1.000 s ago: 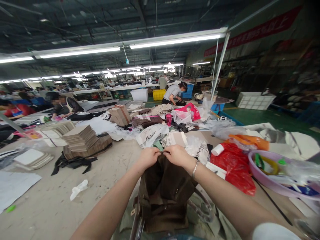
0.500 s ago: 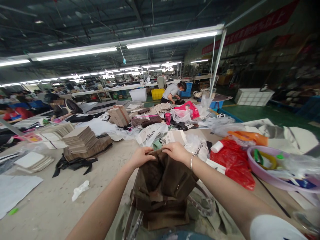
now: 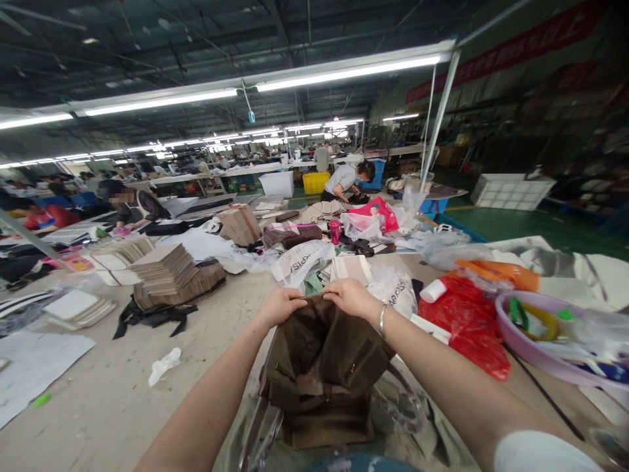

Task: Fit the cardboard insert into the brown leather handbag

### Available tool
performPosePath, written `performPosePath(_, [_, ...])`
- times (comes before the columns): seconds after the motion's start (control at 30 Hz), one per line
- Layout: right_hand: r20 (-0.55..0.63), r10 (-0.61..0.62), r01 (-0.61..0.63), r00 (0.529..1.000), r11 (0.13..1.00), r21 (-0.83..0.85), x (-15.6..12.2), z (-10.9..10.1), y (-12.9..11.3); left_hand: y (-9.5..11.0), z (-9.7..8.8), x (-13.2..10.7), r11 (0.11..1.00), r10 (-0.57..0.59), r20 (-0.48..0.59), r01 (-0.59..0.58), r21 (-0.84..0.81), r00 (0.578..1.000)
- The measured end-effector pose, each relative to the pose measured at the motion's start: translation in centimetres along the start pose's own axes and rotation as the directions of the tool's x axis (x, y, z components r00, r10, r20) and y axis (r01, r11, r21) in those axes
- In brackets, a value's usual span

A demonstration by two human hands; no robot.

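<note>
A dark brown fabric bag point(image 3: 334, 354) hangs over the near table edge, close to my body, with its mouth partly open towards me. My left hand point(image 3: 284, 305) pinches its far rim between thumb and fingers. A short way to the right, my right hand point(image 3: 350, 298) grips the same rim; a silver bangle circles that wrist. Handles wrapped in clear plastic point(image 3: 405, 406) curve out at both sides of the bag. What lies deep inside it is in shadow.
Stacked beige boards point(image 3: 164, 265) and a crumpled white scrap point(image 3: 164, 366) lie left on the table. A red plastic bag point(image 3: 457, 321) and a purple basin point(image 3: 521, 347) of small items are at right. Further back, a person in grey point(image 3: 339, 180) bends over work.
Both hands keep their hold on the bag's rim, which has barely shifted. The whole scene sits slightly further right as the head view turns a little left.
</note>
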State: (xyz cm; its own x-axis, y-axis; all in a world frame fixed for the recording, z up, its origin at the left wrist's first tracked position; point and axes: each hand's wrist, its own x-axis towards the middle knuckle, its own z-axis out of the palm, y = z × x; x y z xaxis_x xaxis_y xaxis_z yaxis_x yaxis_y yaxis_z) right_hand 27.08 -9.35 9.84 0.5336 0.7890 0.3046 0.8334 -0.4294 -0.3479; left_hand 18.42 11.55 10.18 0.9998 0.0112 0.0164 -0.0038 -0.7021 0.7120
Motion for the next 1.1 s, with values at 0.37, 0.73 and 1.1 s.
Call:
performPosePath(0.37, [0.009,0.035,-0.034,0.999,0.998,-0.044,0.0,-0.1,-0.5,0.0,-0.2,-0.6,0.986,0.014,0.094,0.002,-0.164,0.996])
performPosePath(0.73, [0.017,0.047,-0.044,0.999,0.991,-0.13,0.2,0.0,-0.8,1.3,-0.8,-0.3,0.93,0.01,0.072,-0.036,0.365,0.997])
performPosePath(1.1, [0.014,0.034,-0.032,0.999,0.993,-0.115,0.0,0.0,-0.5,2.6,0.7,1.2,0.846,0.018,0.005,-0.018,0.533,1.0])
